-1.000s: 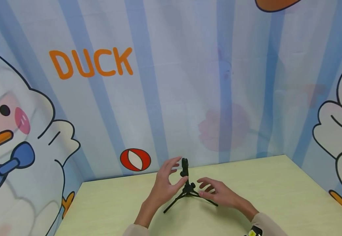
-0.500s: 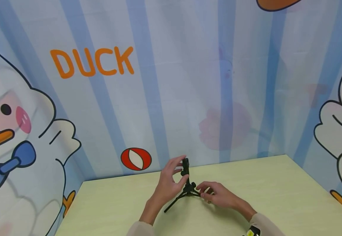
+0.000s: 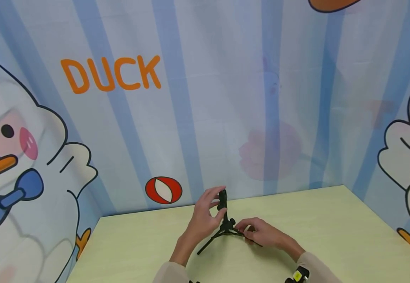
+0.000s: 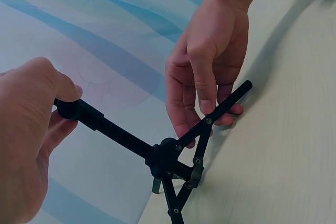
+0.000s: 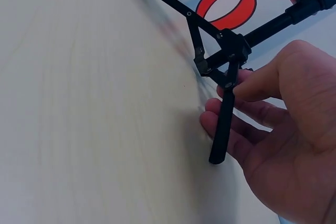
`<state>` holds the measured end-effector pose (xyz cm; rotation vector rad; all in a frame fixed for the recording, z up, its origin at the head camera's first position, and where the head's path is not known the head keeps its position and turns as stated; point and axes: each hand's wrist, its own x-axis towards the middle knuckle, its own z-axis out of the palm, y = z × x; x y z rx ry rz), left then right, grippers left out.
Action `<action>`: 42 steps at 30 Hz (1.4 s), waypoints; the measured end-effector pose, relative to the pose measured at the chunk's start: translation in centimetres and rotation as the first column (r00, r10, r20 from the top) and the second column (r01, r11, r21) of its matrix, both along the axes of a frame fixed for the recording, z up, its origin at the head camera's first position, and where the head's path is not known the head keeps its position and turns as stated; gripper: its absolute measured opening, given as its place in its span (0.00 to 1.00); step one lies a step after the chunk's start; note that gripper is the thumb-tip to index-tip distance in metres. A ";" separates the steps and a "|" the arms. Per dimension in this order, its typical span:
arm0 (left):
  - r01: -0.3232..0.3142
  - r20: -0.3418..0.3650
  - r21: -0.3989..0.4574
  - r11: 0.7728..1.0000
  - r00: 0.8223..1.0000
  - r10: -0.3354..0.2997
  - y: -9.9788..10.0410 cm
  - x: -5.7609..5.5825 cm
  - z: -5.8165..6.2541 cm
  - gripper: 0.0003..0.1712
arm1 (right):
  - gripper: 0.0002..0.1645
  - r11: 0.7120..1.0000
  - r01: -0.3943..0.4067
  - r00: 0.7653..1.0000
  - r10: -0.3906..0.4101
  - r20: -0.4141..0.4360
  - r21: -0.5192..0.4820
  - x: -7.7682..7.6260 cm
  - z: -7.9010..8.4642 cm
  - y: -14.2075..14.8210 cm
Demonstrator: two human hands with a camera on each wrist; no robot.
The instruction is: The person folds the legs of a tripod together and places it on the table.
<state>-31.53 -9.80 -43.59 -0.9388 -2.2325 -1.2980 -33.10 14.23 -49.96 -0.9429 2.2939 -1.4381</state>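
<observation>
A black tripod (image 3: 226, 225) stands on a pale table (image 3: 137, 251), its top (image 4: 89, 114) clamped between thumb and fingers of the left hand (image 3: 205, 218), one leg (image 5: 223, 129) pinched by the right hand (image 3: 262, 232), as I watch remotely, a striped backdrop (image 3: 222, 98) behind it.

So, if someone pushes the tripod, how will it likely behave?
The tripod probably resists tipping, since its legs spread wide. A hard push might fold them, because hinged struts brace them. Its straight post looks stiff.
</observation>
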 end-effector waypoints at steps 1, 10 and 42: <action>0.001 0.001 0.000 1.000 1.000 -0.001 0.0 0.0 0.0 0.36 | 0.19 1.000 -0.009 1.000 0.009 0.014 0.000 -0.1 0.1 0.0; 0.005 0.030 -0.006 1.000 1.000 -0.004 -0.1 0.3 0.4 0.35 | 0.24 0.997 -0.061 0.981 0.051 0.188 0.050 -0.9 0.9 0.4; 0.021 0.040 -0.018 1.000 0.999 -0.020 -0.3 0.1 0.2 0.37 | 0.33 0.992 -0.117 0.929 0.128 0.348 -0.054 -1.3 0.9 0.5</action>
